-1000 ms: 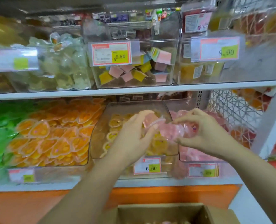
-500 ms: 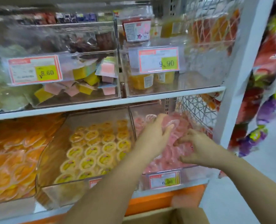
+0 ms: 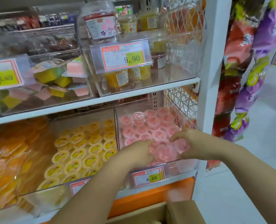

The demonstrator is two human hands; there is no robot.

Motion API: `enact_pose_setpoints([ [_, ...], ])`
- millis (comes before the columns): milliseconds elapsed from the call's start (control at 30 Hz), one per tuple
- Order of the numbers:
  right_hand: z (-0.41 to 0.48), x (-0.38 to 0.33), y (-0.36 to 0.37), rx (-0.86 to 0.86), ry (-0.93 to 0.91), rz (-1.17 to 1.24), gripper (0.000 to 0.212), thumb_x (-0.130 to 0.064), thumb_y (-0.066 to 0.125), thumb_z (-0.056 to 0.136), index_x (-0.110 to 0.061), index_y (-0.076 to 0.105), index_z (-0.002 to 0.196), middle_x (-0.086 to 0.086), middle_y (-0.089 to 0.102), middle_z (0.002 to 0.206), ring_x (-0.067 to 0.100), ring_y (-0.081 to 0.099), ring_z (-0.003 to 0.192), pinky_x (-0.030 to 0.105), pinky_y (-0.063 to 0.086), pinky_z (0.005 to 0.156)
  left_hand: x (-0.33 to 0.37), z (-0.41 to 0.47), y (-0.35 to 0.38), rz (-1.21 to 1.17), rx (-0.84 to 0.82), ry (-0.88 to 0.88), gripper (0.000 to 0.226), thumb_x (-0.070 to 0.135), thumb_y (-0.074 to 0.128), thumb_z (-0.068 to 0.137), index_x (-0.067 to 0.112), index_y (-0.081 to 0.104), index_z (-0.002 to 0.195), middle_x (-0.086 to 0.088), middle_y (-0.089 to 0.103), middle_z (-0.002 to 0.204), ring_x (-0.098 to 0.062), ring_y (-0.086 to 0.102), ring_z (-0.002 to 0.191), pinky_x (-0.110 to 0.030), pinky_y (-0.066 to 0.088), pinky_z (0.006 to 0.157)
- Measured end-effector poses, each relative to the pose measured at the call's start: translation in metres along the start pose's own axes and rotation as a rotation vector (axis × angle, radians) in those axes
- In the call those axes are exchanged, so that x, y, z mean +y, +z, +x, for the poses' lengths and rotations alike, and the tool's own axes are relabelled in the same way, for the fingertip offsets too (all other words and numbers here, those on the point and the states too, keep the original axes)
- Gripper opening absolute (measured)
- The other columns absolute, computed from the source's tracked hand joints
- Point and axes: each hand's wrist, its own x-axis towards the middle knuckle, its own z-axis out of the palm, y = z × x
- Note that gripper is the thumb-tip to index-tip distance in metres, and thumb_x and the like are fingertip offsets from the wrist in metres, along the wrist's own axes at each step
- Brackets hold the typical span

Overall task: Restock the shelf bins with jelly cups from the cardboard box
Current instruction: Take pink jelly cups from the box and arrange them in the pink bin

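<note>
In the shelf unit [image 3: 214, 62], a clear bin [image 3: 179, 168] on the lower tier holds pink jelly cups [image 3: 143, 126]. The cardboard box [image 3: 182, 212] sits below. The left hand [image 3: 138, 151] and right hand [image 3: 189, 143] seemingly cup a cluster of them at the bin's front.

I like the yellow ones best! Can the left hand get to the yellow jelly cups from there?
Probably yes. The left hand holds pink jelly cups, right beside the yellow jelly cups. Their bin is open on top; only the clear wall between the bins needs crossing.
</note>
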Motion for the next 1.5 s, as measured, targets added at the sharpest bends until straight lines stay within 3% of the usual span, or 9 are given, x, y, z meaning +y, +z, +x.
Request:
enact_pose_setpoints([
  [233,-0.012,-0.016,-0.014,0.264,-0.053,0.127,0.061,-0.02,0.071,0.077,-0.03,0.048,0.132,-0.006,0.047,0.128,0.012,0.048,0.118,0.022,0.037,0.098,0.009,-0.021,-0.026,0.104,0.071,0.014,0.056,0.037,0.052,0.093,0.02,0.036,0.144,-0.004,0.041,0.145,-0.022,0.043,0.128,-0.031,0.039,0.101],
  [367,-0.016,-0.032,-0.005,0.364,-0.135,0.343,0.059,-0.019,0.077,0.073,-0.041,0.045,0.118,-0.016,0.046,0.123,-0.006,0.041,0.111,-0.002,0.029,0.089,0.015,-0.032,-0.032,-0.399,0.236,0.099,0.035,0.038,0.05,0.096,0.02,0.058,0.124,0.003,0.064,0.116,-0.006,0.062,0.095,-0.021,0.046,0.082],
  [467,-0.015,-0.043,0.006,0.45,-0.132,0.427,0.055,-0.022,0.08,0.071,-0.037,0.05,0.115,-0.012,0.052,0.119,-0.004,0.048,0.108,0.006,0.036,0.092,0.024,-0.036,-0.022,-0.868,0.192,0.062,0.026,0.028,0.057,0.093,0.013,0.056,0.115,-0.003,0.069,0.086,-0.007,0.067,0.066,-0.018,0.052,0.058],
  [533,-0.016,-0.047,0.009,0.426,-0.122,0.434,0.051,-0.026,0.079,0.072,-0.032,0.055,0.117,-0.011,0.054,0.115,0.0,0.051,0.105,0.009,0.039,0.087,0.022,-0.039,-0.015,-0.946,0.256,0.054,0.018,0.019,0.06,0.092,0.013,0.056,0.108,-0.005,0.066,0.076,-0.01,0.068,0.061,-0.021,0.054,0.057],
  [667,-0.019,-0.045,0.006,0.289,-0.121,0.435,0.028,-0.03,0.068,0.084,-0.028,0.062,0.112,-0.008,0.065,0.095,0.004,0.058,0.088,0.018,0.047,0.079,0.006,-0.051,-0.014,-0.494,0.374,0.108,0.013,0.027,0.06,0.092,0.031,0.059,0.104,0.005,0.062,0.079,-0.005,0.067,0.069,-0.029,0.054,0.075],
  [800,-0.012,-0.053,0.003,0.171,-0.136,0.378,0.006,-0.025,0.067,0.085,-0.021,0.068,0.081,-0.004,0.067,0.074,0.005,0.057,0.063,0.02,0.047,0.064,-0.005,-0.061,-0.023,-0.176,0.414,0.218,0.021,0.029,0.059,0.091,0.031,0.065,0.112,0.011,0.055,0.088,-0.006,0.055,0.083,-0.029,0.045,0.081],
  [967,0.013,-0.056,-0.008,0.274,0.026,0.71,0.014,-0.002,0.064,0.083,-0.01,0.065,0.072,-0.002,0.064,0.06,-0.002,0.053,0.048,0.011,0.044,0.051,-0.042,-0.057,-0.029,-0.206,0.628,0.157,0.024,0.025,0.056,0.093,0.028,0.066,0.114,0.013,0.057,0.102,-0.002,0.053,0.093,-0.006,0.035,0.08],
  [1100,0.061,-0.055,0.004,0.371,0.256,0.858,0.016,-0.001,0.064,0.083,-0.006,0.06,0.068,0.003,0.057,0.055,0.004,0.048,0.04,0.014,0.036,0.039,-0.071,-0.053,-0.018,-0.198,0.578,0.116,0.026,0.026,0.052,0.096,0.026,0.064,0.119,0.014,0.051,0.122,0.006,0.045,0.109,0.004,0.022,0.088],
  [1500,0.146,-0.054,0.035,0.24,0.414,0.419,0.002,-0.012,0.061,0.089,-0.013,0.059,0.089,0.007,0.058,0.081,0.014,0.048,0.054,0.016,0.039,0.039,-0.087,-0.052,0.006,-0.35,0.576,0.162,0.034,0.034,0.047,0.096,0.032,0.055,0.129,0.025,0.033,0.146,0.003,0.037,0.128,-0.012,0.025,0.1],
])
